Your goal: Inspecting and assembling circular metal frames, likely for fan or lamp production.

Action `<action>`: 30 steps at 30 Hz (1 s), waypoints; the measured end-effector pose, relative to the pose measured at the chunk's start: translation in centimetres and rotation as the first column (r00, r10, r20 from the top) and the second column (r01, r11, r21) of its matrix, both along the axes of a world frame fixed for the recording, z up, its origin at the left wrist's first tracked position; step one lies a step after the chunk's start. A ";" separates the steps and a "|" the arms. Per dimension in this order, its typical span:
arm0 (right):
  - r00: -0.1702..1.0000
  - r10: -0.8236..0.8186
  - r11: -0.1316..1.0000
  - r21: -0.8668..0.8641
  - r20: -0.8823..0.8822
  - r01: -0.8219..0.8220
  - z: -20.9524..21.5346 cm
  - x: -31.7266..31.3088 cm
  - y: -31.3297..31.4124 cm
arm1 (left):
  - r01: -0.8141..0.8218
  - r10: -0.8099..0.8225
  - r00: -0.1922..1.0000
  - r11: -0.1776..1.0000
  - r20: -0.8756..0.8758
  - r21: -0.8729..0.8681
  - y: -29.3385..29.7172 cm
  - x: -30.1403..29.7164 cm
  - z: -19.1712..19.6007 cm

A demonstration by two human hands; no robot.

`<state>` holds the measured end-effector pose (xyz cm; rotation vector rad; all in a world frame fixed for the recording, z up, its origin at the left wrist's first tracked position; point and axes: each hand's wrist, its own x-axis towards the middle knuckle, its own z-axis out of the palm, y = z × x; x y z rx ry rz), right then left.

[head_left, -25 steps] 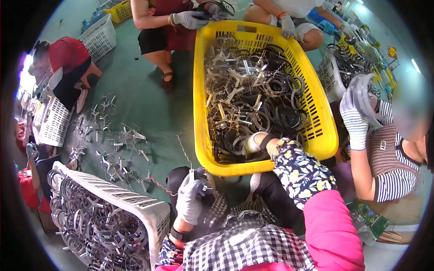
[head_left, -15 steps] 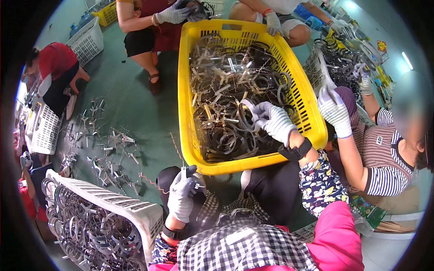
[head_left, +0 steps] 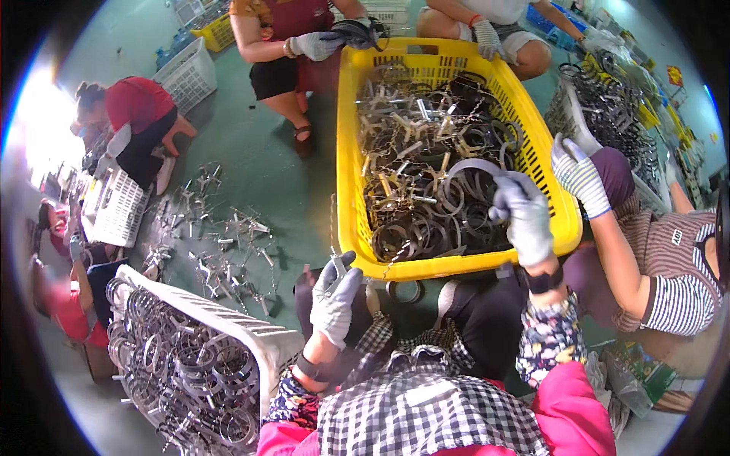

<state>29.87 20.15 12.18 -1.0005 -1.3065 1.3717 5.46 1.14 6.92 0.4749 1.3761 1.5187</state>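
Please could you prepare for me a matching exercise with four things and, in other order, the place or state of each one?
Things:
1. left hand
2. right hand
3. nearest white basket
4. big yellow basket

Places or states:
A. directly in front of the person, holding mixed metal parts
B. gloved, beside a grey ring
C. at the picture's lower left, heaped with rings
D. gloved, gripping a small metal piece

Right pairs: 1-D; 2-B; 3-C; 4-A

Yellow basket (head_left: 449, 265), grey ring (head_left: 473, 163), black-and-white checked apron (head_left: 456, 427), pink sleeve (head_left: 576, 410), dark floral cuff (head_left: 550, 340); green floor (head_left: 255, 163), white crate (head_left: 199, 305)
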 end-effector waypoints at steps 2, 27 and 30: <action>0.836 0.072 0.925 -0.276 -0.543 -0.259 3.3 -0.5 -3.8 | -0.025 0.026 0.996 1.000 -0.089 0.005 0.2 0.2 -0.6; 0.805 0.571 0.670 0.475 0.159 -0.570 0.7 -6.5 -14.9 | -0.097 0.069 0.979 0.985 -0.191 -0.141 0.2 0.1 -1.1; 0.830 0.513 0.765 -0.322 -0.219 -0.558 2.1 -4.9 -13.7 | 0.057 -0.069 0.990 0.994 -0.124 -0.098 -0.2 0.1 -1.1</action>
